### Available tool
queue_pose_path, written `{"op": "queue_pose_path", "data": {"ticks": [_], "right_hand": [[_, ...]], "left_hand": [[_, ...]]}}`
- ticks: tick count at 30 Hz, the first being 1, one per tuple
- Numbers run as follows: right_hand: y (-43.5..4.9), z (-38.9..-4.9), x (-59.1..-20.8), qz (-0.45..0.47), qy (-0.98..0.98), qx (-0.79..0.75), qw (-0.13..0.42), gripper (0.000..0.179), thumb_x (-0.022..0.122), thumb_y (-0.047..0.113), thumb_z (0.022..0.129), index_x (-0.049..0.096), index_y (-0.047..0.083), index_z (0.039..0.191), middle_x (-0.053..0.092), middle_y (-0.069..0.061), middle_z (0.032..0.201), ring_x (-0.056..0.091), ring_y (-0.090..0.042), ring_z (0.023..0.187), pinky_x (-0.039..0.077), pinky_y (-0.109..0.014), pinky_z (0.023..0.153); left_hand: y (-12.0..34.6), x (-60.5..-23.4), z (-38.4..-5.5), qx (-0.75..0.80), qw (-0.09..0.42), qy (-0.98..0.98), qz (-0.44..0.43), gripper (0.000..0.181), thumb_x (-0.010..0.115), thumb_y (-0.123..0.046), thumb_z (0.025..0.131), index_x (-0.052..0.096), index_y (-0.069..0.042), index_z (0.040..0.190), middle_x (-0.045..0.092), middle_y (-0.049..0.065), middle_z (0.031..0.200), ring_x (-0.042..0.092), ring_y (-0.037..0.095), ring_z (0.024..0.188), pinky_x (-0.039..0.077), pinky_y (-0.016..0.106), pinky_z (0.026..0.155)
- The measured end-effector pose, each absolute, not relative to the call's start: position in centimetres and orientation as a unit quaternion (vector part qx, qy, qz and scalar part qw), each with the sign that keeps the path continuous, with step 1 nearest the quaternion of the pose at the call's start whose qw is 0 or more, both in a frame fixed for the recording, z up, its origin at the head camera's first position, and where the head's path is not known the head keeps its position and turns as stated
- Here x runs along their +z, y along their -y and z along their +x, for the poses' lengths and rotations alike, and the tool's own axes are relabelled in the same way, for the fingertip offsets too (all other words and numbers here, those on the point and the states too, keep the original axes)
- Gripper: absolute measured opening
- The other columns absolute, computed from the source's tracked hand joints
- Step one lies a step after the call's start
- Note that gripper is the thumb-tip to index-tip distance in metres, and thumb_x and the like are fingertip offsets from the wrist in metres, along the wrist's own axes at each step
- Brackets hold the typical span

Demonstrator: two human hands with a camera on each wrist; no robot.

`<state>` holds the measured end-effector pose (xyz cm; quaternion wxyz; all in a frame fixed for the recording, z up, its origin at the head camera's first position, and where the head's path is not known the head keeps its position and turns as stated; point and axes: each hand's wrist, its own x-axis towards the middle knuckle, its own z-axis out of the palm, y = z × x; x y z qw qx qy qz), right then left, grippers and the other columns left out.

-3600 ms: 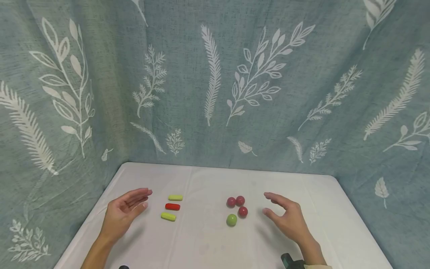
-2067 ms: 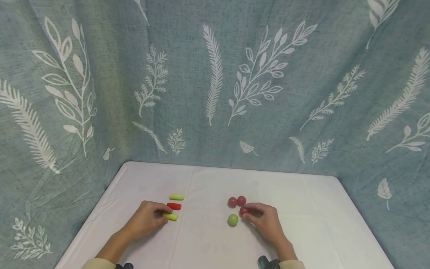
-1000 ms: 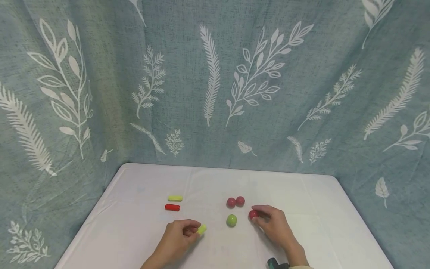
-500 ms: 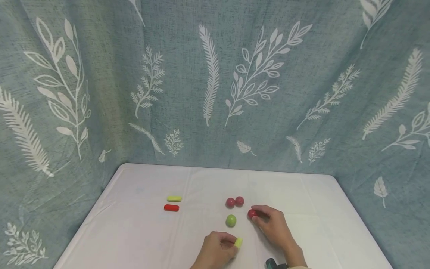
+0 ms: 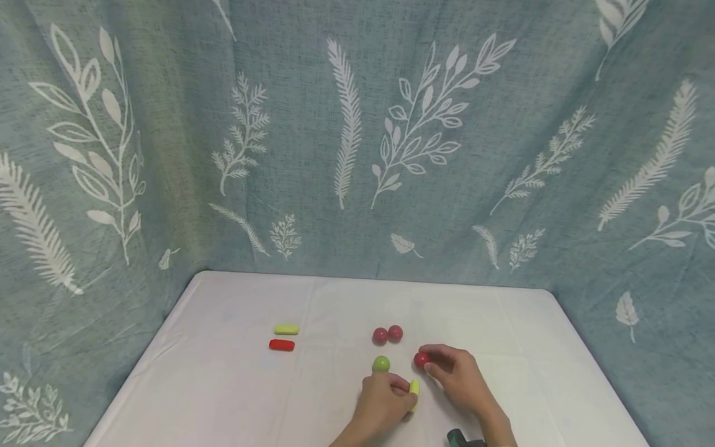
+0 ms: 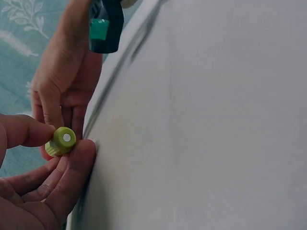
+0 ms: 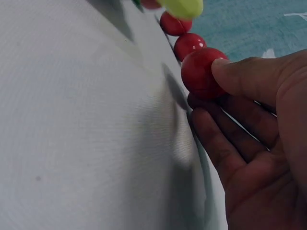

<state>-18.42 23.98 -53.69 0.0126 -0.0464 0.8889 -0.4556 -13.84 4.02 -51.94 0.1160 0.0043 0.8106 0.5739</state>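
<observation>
My left hand pinches a short yellow-green rod between thumb and fingers, near the table's middle. A pale round dot marks the end of this rod in the left wrist view. Just to its right, my right hand pinches a red ball with thumb and fingertips. Rod and ball are close but apart. A green ball lies behind my left hand, its lower edge covered. Two more red balls sit side by side farther back.
On the left of the white table lie another yellow-green rod and a red rod. A blue-green curtain with white leaf prints hangs behind and along the sides. A dark device sits at my right wrist.
My left hand took the nearest yellow-green rod and carried it right, turning it toward upright. My right hand took hold of a red ball and shifted it right, away from the other balls.
</observation>
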Motion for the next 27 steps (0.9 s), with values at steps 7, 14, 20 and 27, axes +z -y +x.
{"op": "queue_pose_path", "data": {"ticks": [7, 14, 20, 27], "right_hand": [[-24.5, -18.3, -54.1, -0.062, -0.87, -0.487, 0.044, 0.032, 0.077, 0.006, 0.1, 0.077, 0.015, 0.13, 0.079, -0.003, 0.13, 0.072, -0.029, 0.131, 0.059, -0.031, 0.106], [-24.8, -18.1, -54.0, -0.075, -0.858, -0.503, 0.075, 0.033, 0.074, 0.003, 0.101, 0.076, 0.013, 0.132, 0.08, -0.005, 0.129, 0.073, -0.029, 0.128, 0.06, -0.033, 0.106], [-24.7, -17.9, -53.9, -0.068, -0.855, -0.509, 0.072, 0.036, 0.076, 0.003, 0.1, 0.075, 0.012, 0.135, 0.078, -0.007, 0.133, 0.072, -0.03, 0.13, 0.06, -0.034, 0.106], [-24.3, -17.8, -54.3, -0.059, -0.854, -0.514, 0.051, 0.033, 0.081, 0.01, 0.098, 0.078, 0.011, 0.13, 0.08, -0.007, 0.129, 0.075, -0.027, 0.126, 0.061, -0.029, 0.102]], "left_hand": [[-5.2, -51.6, -14.8, 0.56, 0.133, -0.818, -0.008, 0.011, 0.085, -0.009, 0.089, 0.074, -0.008, 0.092, 0.072, -0.003, 0.065, 0.069, 0.01, 0.055, 0.058, 0.028, 0.066], [-5.3, -51.9, -15.5, 0.572, 0.139, -0.808, -0.012, 0.01, 0.083, -0.006, 0.091, 0.073, -0.006, 0.093, 0.072, -0.001, 0.066, 0.069, 0.011, 0.055, 0.056, 0.025, 0.06], [-5.4, -52.1, -15.5, 0.572, 0.134, -0.809, -0.011, 0.011, 0.083, -0.008, 0.093, 0.073, -0.006, 0.097, 0.072, -0.002, 0.065, 0.068, 0.011, 0.055, 0.055, 0.027, 0.066], [-5.3, -52.2, -15.1, 0.591, 0.127, -0.797, -0.011, 0.01, 0.083, -0.007, 0.094, 0.074, -0.005, 0.098, 0.071, -0.002, 0.066, 0.069, 0.01, 0.057, 0.053, 0.024, 0.063]]}}
